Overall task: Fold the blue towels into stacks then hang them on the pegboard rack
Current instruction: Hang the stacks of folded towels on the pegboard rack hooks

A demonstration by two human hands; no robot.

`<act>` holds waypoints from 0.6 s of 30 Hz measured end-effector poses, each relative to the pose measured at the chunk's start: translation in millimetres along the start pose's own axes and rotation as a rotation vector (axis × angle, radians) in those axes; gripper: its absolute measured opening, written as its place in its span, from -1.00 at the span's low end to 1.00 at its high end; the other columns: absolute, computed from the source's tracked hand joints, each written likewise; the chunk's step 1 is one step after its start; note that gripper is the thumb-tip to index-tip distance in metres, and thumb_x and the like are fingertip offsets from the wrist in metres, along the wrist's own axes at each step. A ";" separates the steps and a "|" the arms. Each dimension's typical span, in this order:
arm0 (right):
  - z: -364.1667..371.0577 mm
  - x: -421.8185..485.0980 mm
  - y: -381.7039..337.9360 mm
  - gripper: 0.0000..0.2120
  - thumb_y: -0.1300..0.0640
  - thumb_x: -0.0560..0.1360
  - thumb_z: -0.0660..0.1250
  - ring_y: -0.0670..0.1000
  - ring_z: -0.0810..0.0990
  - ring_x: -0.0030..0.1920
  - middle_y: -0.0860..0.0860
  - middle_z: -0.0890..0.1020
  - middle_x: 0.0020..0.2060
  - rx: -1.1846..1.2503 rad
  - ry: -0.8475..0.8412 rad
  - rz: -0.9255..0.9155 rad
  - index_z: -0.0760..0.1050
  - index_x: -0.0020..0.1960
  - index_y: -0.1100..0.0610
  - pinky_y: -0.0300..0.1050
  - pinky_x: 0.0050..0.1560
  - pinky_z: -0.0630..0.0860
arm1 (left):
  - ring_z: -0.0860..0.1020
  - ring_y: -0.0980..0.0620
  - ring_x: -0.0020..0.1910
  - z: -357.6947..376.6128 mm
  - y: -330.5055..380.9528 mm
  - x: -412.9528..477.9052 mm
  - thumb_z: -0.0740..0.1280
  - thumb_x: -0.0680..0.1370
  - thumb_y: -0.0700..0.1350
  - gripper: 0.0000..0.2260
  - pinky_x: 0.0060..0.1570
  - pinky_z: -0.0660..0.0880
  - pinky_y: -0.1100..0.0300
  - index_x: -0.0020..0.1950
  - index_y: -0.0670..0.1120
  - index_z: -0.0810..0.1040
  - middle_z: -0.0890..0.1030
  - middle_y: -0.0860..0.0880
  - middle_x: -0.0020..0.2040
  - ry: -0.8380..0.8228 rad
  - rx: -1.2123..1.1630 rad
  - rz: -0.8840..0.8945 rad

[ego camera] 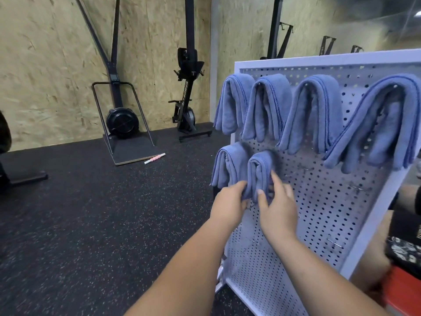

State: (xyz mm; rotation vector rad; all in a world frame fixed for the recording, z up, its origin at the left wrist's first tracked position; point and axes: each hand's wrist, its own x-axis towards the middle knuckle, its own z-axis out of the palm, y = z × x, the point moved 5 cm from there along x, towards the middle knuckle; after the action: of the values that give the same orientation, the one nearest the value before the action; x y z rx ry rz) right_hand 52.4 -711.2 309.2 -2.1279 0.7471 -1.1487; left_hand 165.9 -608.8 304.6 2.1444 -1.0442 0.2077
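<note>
Our two bare arms reach up from 6 o'clock. Our left hand [230, 201] curls its fingers round the lower left edge of a folded blue towel [259, 172]. Our right hand [276, 208] pinches the towel's lower right edge between thumb and fingers. Both grips are narrow.

This towel hangs draped on the white pegboard rack [319, 213], which fills the view from 5 o'clock up to 2 o'clock. Close at its 9 o'clock side hangs a neighbour towel [227, 165]; we cannot tell whether the two touch. Above, from 12 to 2 o'clock, a top row of four towels [314, 110] hangs with its lower ends close over the one we hold. Bare wire hooks [333, 243] jut from the board at 4 o'clock of our hands.

Past the rack's right edge, at 4 o'clock, sit a red box [403, 290] and dark patterned cloth [405, 249]. From 7 to 10 o'clock, speckled black floor [102, 213] lies open.

Farther off, at 10 o'clock, a pink roller [155, 158] lies by the base of a ski machine [121, 119]. At 11 o'clock a rowing machine [188, 87] stands upright against the chipboard wall [45, 65].
</note>
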 end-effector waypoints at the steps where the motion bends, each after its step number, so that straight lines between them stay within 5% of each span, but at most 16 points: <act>1: 0.1 -3.8 -0.2 -0.42 -0.01 0.64 0.36 0.04 0.58 0.16 -0.04 0.47 0.25 -0.014 -0.006 0.001 0.28 0.62 -0.13 0.14 0.15 0.60 | 0.63 -0.01 -0.12 0.9 -4.7 -5.0 0.41 0.54 -0.22 -0.73 -0.09 0.63 -0.05 0.16 0.07 0.53 0.67 0.06 -0.05 -0.004 -0.010 -0.009; 6: -0.3 -25.8 -3.8 -0.38 0.04 0.64 0.37 0.06 0.50 0.18 -0.04 0.38 0.25 -0.097 -0.048 0.009 0.25 0.64 -0.07 -0.04 0.07 0.44 | 0.60 0.02 0.20 8.4 -33.6 -44.6 0.47 0.60 -0.15 -0.47 0.19 0.56 0.03 0.55 0.08 0.45 0.62 0.05 0.28 -0.099 0.036 -0.090; 12: 7.1 -64.1 -2.9 -0.33 0.09 0.62 0.37 0.09 0.42 0.24 0.01 0.32 0.28 -0.180 -0.143 0.014 0.20 0.65 -0.06 0.00 0.08 0.48 | 0.59 -0.09 0.23 10.6 -81.3 -122.6 0.42 0.59 -0.10 -0.51 0.15 0.59 -0.03 0.51 0.11 0.45 0.59 0.02 0.28 -0.203 0.165 -0.230; 18: 31.6 -114.4 -7.2 -0.42 0.10 0.57 0.41 0.10 0.38 0.32 0.03 0.38 0.30 -0.439 -0.252 -0.259 0.37 0.56 0.00 0.12 0.29 0.49 | 0.53 -0.13 0.32 4.8 -142.0 -222.3 0.40 0.64 0.03 -0.52 0.24 0.55 -0.06 0.56 0.09 0.41 0.54 -0.04 0.34 -0.299 0.210 -0.421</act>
State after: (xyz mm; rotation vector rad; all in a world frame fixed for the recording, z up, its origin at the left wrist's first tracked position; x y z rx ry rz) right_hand 27.7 -617.5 240.3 -2.7417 0.6643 -0.8692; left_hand 123.6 -417.3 128.2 2.5865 -0.7257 -0.2181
